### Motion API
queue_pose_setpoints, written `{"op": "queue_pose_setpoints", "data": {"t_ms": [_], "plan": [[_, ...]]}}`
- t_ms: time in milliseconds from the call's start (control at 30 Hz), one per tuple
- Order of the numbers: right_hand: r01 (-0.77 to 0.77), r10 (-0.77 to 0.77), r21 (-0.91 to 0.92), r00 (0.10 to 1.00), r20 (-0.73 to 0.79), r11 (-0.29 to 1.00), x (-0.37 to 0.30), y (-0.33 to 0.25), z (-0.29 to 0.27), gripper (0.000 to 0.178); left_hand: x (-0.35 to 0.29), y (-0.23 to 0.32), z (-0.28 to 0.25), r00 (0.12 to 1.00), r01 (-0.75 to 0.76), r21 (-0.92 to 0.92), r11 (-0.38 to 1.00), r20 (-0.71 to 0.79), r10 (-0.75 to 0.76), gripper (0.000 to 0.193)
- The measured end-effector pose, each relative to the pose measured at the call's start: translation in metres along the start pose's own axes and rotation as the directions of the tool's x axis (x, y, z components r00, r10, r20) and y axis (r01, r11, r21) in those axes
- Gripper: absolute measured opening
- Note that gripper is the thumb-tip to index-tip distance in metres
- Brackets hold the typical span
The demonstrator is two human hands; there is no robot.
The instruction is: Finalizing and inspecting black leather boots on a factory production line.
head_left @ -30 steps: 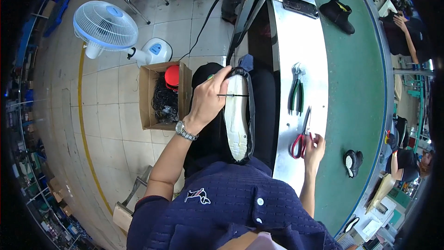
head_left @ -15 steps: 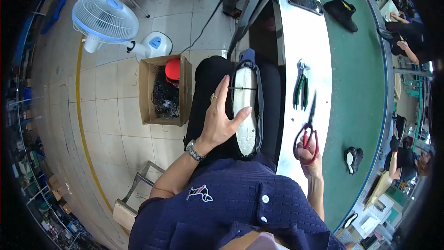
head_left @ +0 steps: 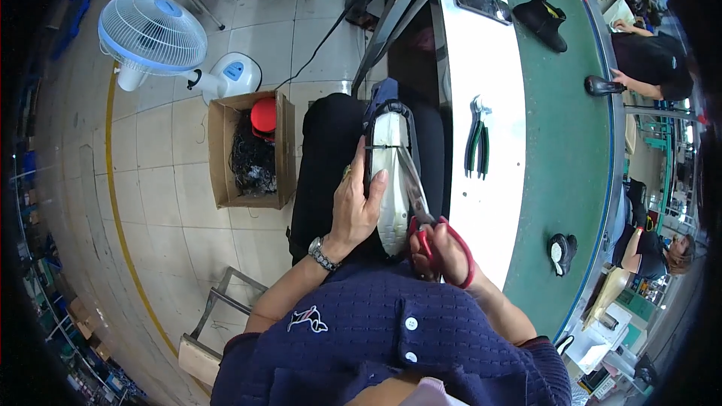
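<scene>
A dark shoe upper (head_left: 367, 158) lies across my lap with its white underside (head_left: 391, 214) facing up. One thin black cord (head_left: 382, 147) crosses that underside near the far end. My left hand (head_left: 353, 207) grips the shoe from its left side, with the thumb resting on the white surface. In my right hand (head_left: 442, 254) is a pair of red-handled scissors (head_left: 416, 192), its tips at the black cord. Whether the blades are around the cord or only touching it, I cannot tell.
Green-handled pliers (head_left: 477, 139) and a phone (head_left: 483, 4) lie on the metal worktop (head_left: 481, 225) to the right. Dark shoes (head_left: 541, 22) sit on the green belt (head_left: 553, 150) beyond. An open cardboard box (head_left: 288, 150) and a fan (head_left: 154, 34) stand left. Co-workers (head_left: 650, 64) are at far right.
My right hand has brought the scissors left from over the worktop to the cord on the shoe. My left hand has closed on the shoe's side.
</scene>
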State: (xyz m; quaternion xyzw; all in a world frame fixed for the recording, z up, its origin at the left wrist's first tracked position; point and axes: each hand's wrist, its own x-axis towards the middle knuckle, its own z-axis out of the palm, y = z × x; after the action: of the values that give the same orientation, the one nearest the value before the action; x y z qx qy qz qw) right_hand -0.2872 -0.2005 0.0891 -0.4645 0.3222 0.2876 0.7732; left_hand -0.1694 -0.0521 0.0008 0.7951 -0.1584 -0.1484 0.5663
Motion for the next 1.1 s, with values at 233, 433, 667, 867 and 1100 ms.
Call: {"op": "queue_pose_setpoints", "data": {"t_ms": [233,433,667,867,1100], "plan": [[0.148,-0.168,-0.119,0.970,-0.177,0.982,0.021,0.015,0.014,0.056,0.006,0.012,-0.017,0.999,0.030,-0.003,1.000,0.011,-0.030,0.061],[0.263,-0.302,-0.167,0.912,-0.277,0.950,0.004,0.030,-0.021,0.031,0.000,0.004,-0.002,0.982,-0.185,0.122,0.975,-0.010,0.187,0.069],[0.322,-0.490,-0.379,0.684,-0.540,0.867,0.024,0.059,-0.109,0.026,0.021,0.015,-0.015,0.823,-0.436,0.562,0.703,-0.068,0.564,0.022],[0.231,-0.625,-0.585,0.395,-0.674,0.777,0.064,0.138,-0.218,0.026,0.028,0.008,-0.006,0.834,-0.420,0.442,0.793,-0.156,0.529,0.011],[0.386,-0.474,-0.291,0.569,-0.672,0.875,0.016,0.173,-0.234,0.040,0.012,0.048,-0.013,0.826,-0.423,0.348,0.836,-0.230,0.514,0.010]]}}
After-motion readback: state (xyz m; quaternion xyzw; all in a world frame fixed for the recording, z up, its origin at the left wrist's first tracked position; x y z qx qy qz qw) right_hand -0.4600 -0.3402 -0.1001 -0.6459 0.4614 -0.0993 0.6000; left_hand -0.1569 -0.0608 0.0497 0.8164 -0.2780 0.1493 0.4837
